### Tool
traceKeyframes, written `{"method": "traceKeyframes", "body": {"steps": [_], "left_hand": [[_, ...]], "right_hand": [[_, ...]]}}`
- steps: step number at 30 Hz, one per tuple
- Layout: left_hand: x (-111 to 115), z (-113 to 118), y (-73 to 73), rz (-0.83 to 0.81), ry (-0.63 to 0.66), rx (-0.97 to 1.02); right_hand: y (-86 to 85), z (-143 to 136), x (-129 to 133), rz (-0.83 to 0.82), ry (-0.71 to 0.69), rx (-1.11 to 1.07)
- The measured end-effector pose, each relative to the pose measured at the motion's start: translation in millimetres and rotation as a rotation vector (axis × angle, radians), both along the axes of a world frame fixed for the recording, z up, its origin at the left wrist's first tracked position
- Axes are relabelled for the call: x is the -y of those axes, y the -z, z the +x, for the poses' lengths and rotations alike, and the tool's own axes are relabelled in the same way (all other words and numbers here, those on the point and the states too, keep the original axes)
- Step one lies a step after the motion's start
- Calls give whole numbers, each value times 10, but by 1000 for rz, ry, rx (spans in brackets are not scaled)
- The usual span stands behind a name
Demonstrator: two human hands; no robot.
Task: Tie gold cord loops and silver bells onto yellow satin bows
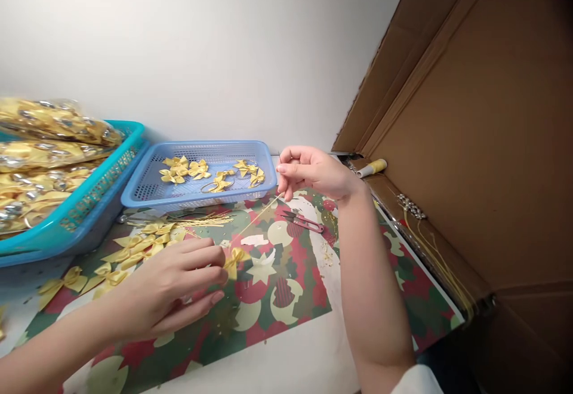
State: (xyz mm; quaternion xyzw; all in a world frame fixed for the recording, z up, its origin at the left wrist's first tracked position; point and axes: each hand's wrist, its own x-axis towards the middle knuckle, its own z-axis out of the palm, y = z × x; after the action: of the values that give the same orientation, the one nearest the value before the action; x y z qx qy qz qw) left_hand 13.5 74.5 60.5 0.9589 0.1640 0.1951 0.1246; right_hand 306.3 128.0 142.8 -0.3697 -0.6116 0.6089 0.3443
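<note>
My left hand [192, 277] is closed on a small yellow ribbon bow [236, 261] that sticks out past its fingertips. Higher and to the right, my right hand [308, 172] pinches a thin dark needle between thumb and finger; only a sliver of it shows. A taut yellow thread [257, 218] runs from beneath the right hand down toward the bow. Loose yellow bows [141, 245] lie in a pile behind my left hand. Thread snips [303, 221] rest on the patterned paper just below my right hand.
A blue basket [197, 204] holds finished-looking bow pieces, some with rings. At left, a teal basket [129, 128] carries bagged yellow bows. Cut yellow strands [206, 221] lie before the blue basket. A thread spool [373, 168] and beaded cluster [412, 206] sit along the cardboard wall [483, 143].
</note>
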Motion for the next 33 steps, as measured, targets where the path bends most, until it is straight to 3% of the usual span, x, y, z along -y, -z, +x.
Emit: {"method": "traceKeyframes", "body": {"steps": [9, 19, 33], "left_hand": [[-181, -132, 191, -178, 39, 5], [-173, -146, 236, -121, 88, -30], [-271, -164, 137, -216, 42, -44]], "right_hand": [[173, -294, -68, -103, 10, 113], [249, -167, -148, -74, 192, 129], [323, -198, -186, -137, 135, 178]]}}
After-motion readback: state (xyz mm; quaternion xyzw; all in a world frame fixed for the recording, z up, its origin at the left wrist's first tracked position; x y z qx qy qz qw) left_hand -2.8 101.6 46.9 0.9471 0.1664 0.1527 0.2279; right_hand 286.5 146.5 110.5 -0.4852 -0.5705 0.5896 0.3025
